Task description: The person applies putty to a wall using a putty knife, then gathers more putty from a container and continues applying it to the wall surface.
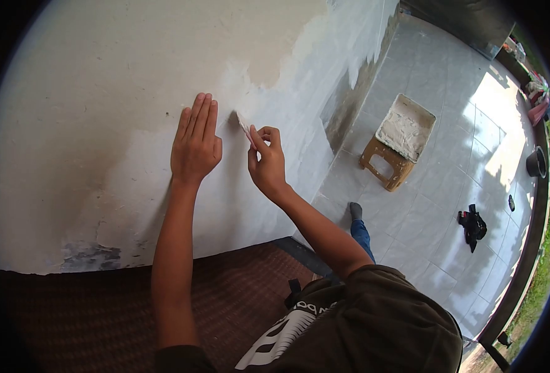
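My left hand lies flat against the wall, its fingers stretched upward and held side by side. To its right, my right hand pinches a small scraper between thumb and fingers. The scraper's blade is tilted up and left, near the wall; whether it touches cannot be made out. White filler covers the wall around both hands, with beige bare patches above and to the left. A tray of white paste rests on a brown stool to the right.
Grey floor tiles extend on the right, with a dark cloth and a dark bucket on them. A brown woven surface lies along the wall's base. My socked foot is below the stool.
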The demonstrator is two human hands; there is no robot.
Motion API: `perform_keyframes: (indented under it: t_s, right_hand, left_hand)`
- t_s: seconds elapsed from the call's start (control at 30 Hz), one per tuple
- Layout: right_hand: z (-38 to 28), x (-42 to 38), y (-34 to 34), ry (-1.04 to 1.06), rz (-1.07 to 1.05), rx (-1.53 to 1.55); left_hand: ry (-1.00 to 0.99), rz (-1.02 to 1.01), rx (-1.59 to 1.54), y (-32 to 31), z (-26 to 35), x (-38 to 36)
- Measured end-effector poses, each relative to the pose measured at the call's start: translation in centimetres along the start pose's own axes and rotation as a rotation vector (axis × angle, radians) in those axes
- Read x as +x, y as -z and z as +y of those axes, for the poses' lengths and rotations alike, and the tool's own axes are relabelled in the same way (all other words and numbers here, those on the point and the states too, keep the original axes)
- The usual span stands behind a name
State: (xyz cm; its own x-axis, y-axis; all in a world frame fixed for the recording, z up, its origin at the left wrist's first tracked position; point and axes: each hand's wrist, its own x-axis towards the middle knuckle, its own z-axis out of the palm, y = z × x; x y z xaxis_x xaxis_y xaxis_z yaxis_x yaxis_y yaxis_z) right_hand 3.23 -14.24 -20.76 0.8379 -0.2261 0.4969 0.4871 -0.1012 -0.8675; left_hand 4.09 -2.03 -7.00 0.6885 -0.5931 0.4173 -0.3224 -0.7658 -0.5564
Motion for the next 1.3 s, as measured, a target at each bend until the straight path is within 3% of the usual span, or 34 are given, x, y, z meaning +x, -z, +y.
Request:
perform_keyframes:
  t_s: [0.13,0.23,0.37,0.57,0.67,0.73,0.93,1.0,1.1,1.13,1.2,1.3]
  right_hand:
    - [2.2,5.7,-0.1,0.111,0.264,-0.026]
    - [1.8,9.9,-0.6,0.053,0.348,-0.127]
    - [1.5,8.0,-2.9,0.06,0.224,-0.282]
    - [-0.1,1.1,-0.3,-0.022,0.03,-0.047]
    - [2.1,5.1,0.3,0.08,0.26,-0.032]
    - [3.3,9.6,0.7,0.023,0.379,-0.18]
    - [3.0,4.0,-2.7,-0.065,0.165,-0.225]
    - [1.3,-0.2,-1.4,-0.075,0.006,-0.066]
    - [0.7,-3.4,1.3,-0.269,-0.112,0.256]
    - [1.7,-3.4,2.7,-0.217,-0.191,0.212]
    - [2.0,-1.8,5.7,-0.781,-0.288,0.791]
    - [0.3,1.4,11.6,-0.797,-0.317,0.847]
  left_hand:
    - [0.002,0.001,0.004,-0.1,0.0,-0.1]
    - [0.003,-0.004,0.002,-0.1,0.0,-0.1]
    - [-0.009,-0.014,0.046,0.0,0.0,0.0]
    - [0.011,-0.013,0.006,-0.1,-0.1,0.0]
    - [0.003,-0.008,0.016,-0.2,0.0,-0.2]
    - [0.003,-0.012,0.041,-0.3,0.0,-0.1]
    - [0.001,-0.03,0.082,-0.1,0.0,0.1]
    - [-0.002,-0.009,0.08,-0.3,0.0,0.1]
    - [-0.005,0.016,0.047,-0.4,-0.1,0.1]
    - [-0.01,0.02,0.02,-0.3,-0.1,0.0]
    - [0.002,0.035,-0.017,-0.2,-0.2,0.4]
    - [0.047,0.081,-0.099,-0.3,0.5,-0.3]
